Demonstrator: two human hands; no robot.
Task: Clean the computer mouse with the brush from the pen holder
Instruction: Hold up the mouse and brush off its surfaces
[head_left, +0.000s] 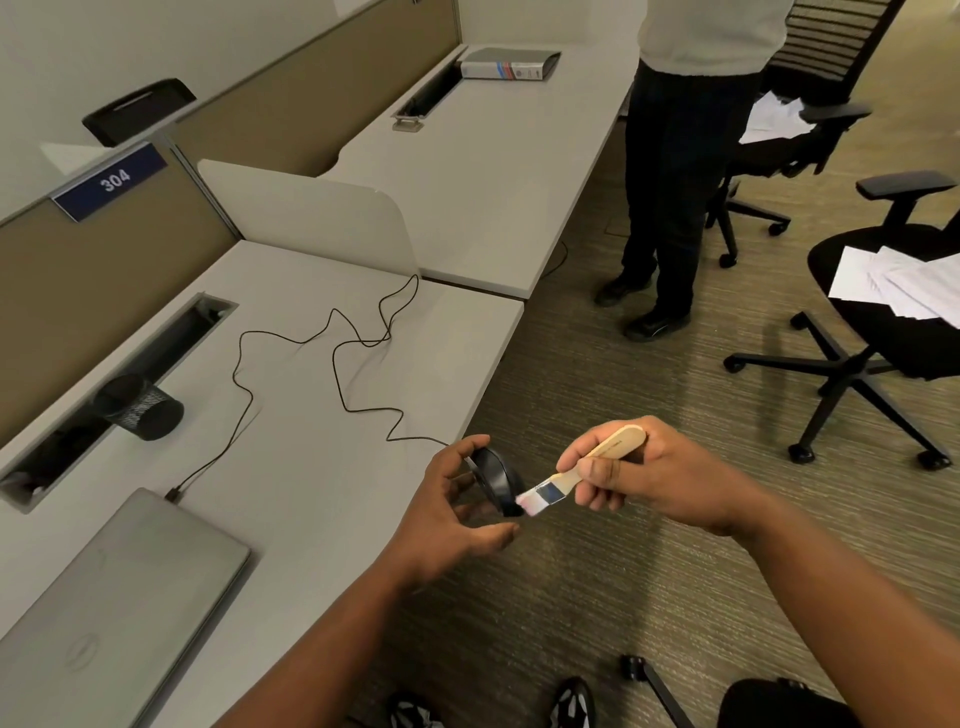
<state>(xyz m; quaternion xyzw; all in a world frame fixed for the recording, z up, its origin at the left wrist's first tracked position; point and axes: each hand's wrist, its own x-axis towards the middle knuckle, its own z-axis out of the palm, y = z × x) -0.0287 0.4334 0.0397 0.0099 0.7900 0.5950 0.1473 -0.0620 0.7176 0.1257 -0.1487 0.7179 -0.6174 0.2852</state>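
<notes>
The left hand (457, 512) is gripping the black corded computer mouse (496, 480) on edge just past the desk edge while the right hand (631, 475) is pinching the small wooden-handled brush (574, 475), bristles touching it, so I'd be flicking lightly along the seams.

lighting: even, soft indoor light from above; moderate brightness. shadows: faint, diffuse beneath the pen holder (139, 408) and cable (332, 358). glare: mild sheen on the desk (311, 467). distortion: wide-angle bending at edges. focus: slight softness overall; brush (571, 475) bristles blurred.
</notes>
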